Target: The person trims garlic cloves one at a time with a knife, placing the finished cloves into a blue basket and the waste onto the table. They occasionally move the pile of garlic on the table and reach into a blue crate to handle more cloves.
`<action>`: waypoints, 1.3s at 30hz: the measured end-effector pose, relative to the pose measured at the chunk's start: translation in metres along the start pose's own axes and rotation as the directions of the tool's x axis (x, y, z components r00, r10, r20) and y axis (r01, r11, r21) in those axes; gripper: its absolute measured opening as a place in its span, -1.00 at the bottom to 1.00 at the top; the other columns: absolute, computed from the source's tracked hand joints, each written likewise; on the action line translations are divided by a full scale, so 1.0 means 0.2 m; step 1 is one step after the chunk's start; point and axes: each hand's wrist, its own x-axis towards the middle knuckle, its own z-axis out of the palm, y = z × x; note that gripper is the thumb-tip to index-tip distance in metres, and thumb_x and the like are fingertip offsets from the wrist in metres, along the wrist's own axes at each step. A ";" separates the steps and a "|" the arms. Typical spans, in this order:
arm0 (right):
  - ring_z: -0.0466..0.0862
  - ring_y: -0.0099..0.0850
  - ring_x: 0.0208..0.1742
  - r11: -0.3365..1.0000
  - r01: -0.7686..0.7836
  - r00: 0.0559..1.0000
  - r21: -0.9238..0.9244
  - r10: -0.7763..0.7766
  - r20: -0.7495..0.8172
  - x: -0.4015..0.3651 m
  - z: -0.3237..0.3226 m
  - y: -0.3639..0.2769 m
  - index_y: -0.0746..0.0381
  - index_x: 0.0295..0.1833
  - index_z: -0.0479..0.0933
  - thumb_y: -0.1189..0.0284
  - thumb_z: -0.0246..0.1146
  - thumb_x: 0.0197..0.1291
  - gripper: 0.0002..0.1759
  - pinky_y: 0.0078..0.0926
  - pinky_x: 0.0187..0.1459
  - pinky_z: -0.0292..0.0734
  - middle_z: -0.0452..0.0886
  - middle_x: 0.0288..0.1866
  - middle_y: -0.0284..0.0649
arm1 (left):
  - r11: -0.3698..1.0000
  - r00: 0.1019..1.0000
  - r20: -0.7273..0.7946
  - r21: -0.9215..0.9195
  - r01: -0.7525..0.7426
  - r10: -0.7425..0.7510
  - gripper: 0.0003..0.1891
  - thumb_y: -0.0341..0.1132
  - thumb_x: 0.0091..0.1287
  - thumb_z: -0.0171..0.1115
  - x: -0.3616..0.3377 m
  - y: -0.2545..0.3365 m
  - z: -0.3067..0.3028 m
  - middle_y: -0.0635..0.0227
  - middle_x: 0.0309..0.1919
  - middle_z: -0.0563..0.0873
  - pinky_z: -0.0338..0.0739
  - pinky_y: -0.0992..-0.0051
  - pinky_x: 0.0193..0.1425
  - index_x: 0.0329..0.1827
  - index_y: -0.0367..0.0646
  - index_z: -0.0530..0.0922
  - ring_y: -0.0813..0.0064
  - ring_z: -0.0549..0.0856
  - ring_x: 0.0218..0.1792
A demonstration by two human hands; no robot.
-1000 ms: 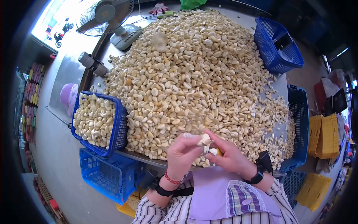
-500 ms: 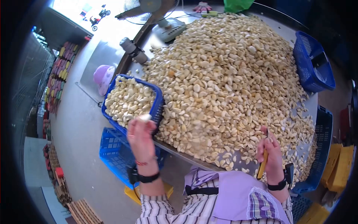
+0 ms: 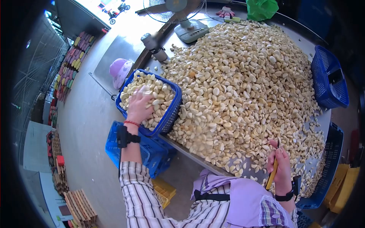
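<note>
My left hand (image 3: 140, 106) lies over a blue basket (image 3: 175, 104) filled with pale curved pieces (image 3: 161, 91), like cashew kernels or peeled garlic cloves. Its fingers are spread and reach onto the pieces; the fingertips are a little blurred. At the table's front right, my right hand (image 3: 280, 163) is closed around a slim knife (image 3: 271, 178) with a yellow handle. The knife's dark tip points up between thumb and forefinger. A large heap of the same pieces (image 3: 243, 91) spreads over the metal table (image 3: 249, 171) in front of me.
A blue basket (image 3: 318, 76) with a dark object inside stands at the right. A fan (image 3: 192, 31), a grey flask (image 3: 154, 47) and a purple hat (image 3: 120, 71) are at the back left. Lighter blue crates (image 3: 114, 146) stand below the filled basket.
My left hand has moved from the basket's near edge, where it held a pale piece, forward onto the basket's contents, its fingers spreading. My right hand keeps the knife. The view has shifted slightly.
</note>
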 end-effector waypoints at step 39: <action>0.36 -0.64 -0.74 0.964 0.117 0.973 0.239 -0.062 -0.224 -0.01 -0.13 -0.01 0.25 0.28 0.33 0.23 0.00 0.43 -0.56 -0.70 -0.75 0.31 0.38 -0.55 -0.43 | 0.607 0.996 0.039 -0.794 -0.015 0.075 -0.66 -0.33 0.13 0.34 -0.19 0.40 -0.64 0.29 -0.28 0.69 0.53 0.40 -0.07 -0.04 -0.27 0.59 0.46 0.66 -0.19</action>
